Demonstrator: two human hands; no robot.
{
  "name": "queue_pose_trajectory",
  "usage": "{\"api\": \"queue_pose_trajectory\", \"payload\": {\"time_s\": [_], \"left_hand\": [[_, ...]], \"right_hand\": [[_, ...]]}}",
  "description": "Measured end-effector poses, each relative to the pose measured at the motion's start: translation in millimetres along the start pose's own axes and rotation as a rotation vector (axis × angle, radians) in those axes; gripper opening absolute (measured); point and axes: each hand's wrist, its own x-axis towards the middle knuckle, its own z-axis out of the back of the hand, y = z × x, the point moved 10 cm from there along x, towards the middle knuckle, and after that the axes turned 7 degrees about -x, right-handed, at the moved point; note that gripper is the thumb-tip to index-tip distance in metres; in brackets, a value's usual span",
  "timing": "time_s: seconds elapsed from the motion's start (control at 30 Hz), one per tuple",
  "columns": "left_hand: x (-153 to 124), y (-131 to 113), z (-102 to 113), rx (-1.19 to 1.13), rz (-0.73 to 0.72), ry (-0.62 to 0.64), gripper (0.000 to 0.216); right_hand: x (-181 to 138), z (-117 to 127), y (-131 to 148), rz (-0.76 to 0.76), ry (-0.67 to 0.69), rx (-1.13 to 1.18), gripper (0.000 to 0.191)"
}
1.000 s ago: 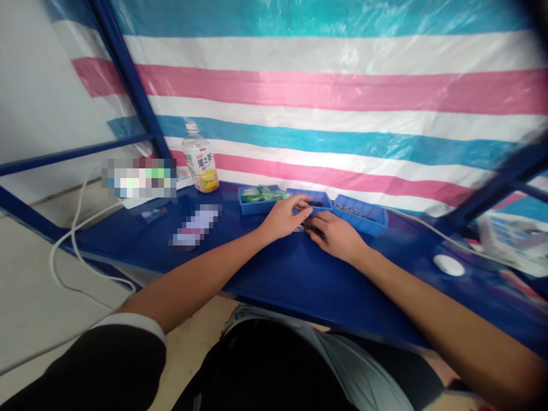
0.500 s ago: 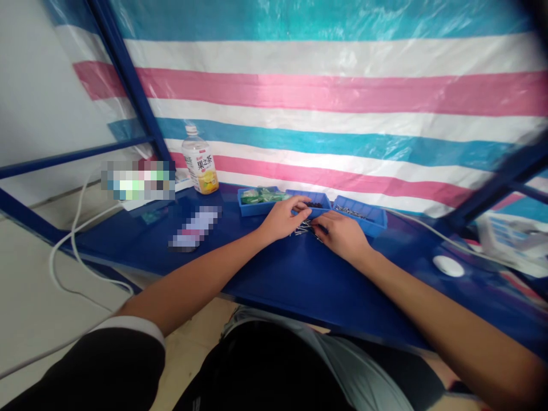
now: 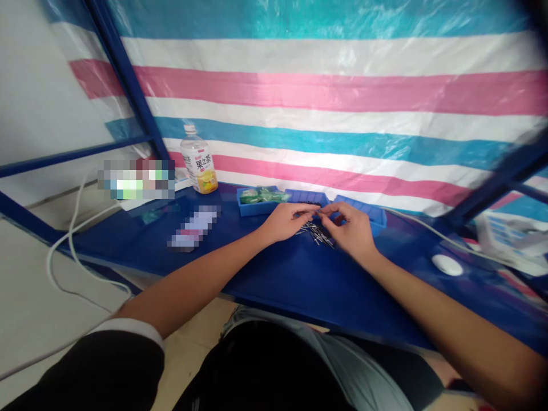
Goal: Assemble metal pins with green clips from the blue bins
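Observation:
My left hand (image 3: 285, 222) is closed in a pinch, its fingertips pointing right. Opposite it, my right hand (image 3: 353, 227) pinches too, and the fingertips nearly meet. Whatever sits between them is too small to make out. Under the fingers lies a pile of thin silvery pins, perhaps screws (image 3: 319, 234), with dark ends. Behind the hands stand three blue bins: the left bin (image 3: 256, 209) holds green packets (image 3: 261, 196), the middle bin (image 3: 306, 197) holds small black pieces, and the right bin (image 3: 377, 217) is partly hidden by my right hand.
A drink bottle (image 3: 199, 162) stands at the back left of the blue table (image 3: 274, 279), with a blurred-out flat object (image 3: 194, 228) before it. At right lie a white round object (image 3: 447, 265) and a cable (image 3: 432, 231). A striped sheet (image 3: 325, 91) hangs behind.
My right hand has risen from the pile of pins and brought its fingertips up to the left hand's. More of the pile shows now. My left fingers have drawn together into a pinch.

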Motion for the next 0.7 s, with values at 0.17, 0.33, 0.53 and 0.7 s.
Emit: {"api": "queue_pose_trajectory", "payload": {"time_s": [0.17, 0.33, 0.53, 0.7], "left_hand": [[1, 5, 4, -0.055, 0.023, -0.060, 0.027], [2, 16, 19, -0.104, 0.058, -0.161, 0.023], [3, 22, 30, -0.069, 0.090, -0.251, 0.018], [3, 25, 24, -0.109, 0.076, -0.212, 0.021]], "right_hand": [[-3, -7, 15, 0.104, 0.056, 0.037, 0.016], [-5, -8, 24, 0.133, 0.063, 0.050, 0.018], [-5, -5, 24, 0.147, 0.051, 0.031, 0.017], [-4, -1, 24, 0.166, 0.038, -0.046, 0.021]]}}
